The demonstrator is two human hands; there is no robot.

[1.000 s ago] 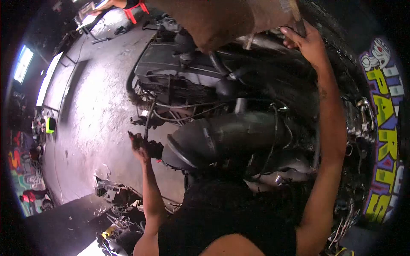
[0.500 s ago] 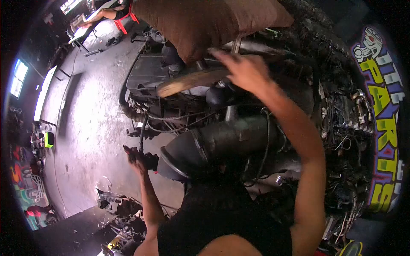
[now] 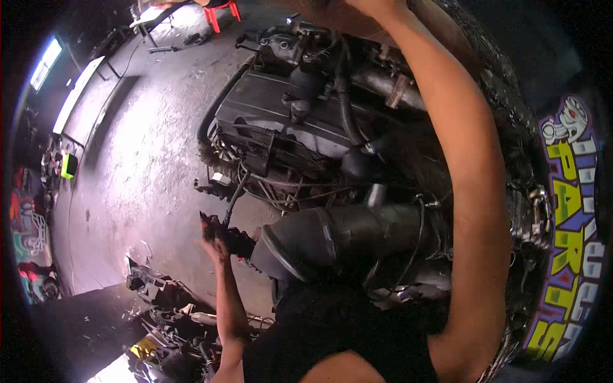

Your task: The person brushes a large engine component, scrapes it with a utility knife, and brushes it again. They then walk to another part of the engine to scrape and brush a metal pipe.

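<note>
My right hand (image 3: pixel 375 6) reaches far forward to the top edge, where its fingers are cut off. Brown cloth of a cushion (image 3: pixel 357 20) lies beside it; whether the hand grips the cloth is hidden. Below spreads a dark engine (image 3: pixel 287 115) with a ribbed hose (image 3: pixel 345 105) and a round black cap (image 3: pixel 362 165). Nearer my body runs a wide black duct (image 3: pixel 348 233). My left hand (image 3: pixel 217 244), fingers curled, is closed by the duct's left end around something dark I cannot make out. A thin dark rod (image 3: pixel 236 201) rises close to that hand.
Grey concrete floor (image 3: pixel 147 147) stretches to the left, with a long bench (image 3: pixel 80 96) and a red stool (image 3: pixel 221 14) beyond. Engine parts (image 3: pixel 172 290) are piled at lower left. A painted sign (image 3: pixel 565 236) stands at right.
The brown cushion has moved up and away, uncovering the engine's far side. My right hand has gone forward; the wooden-looking strip beneath it is out of sight. The view has shifted; my left hand stays put.
</note>
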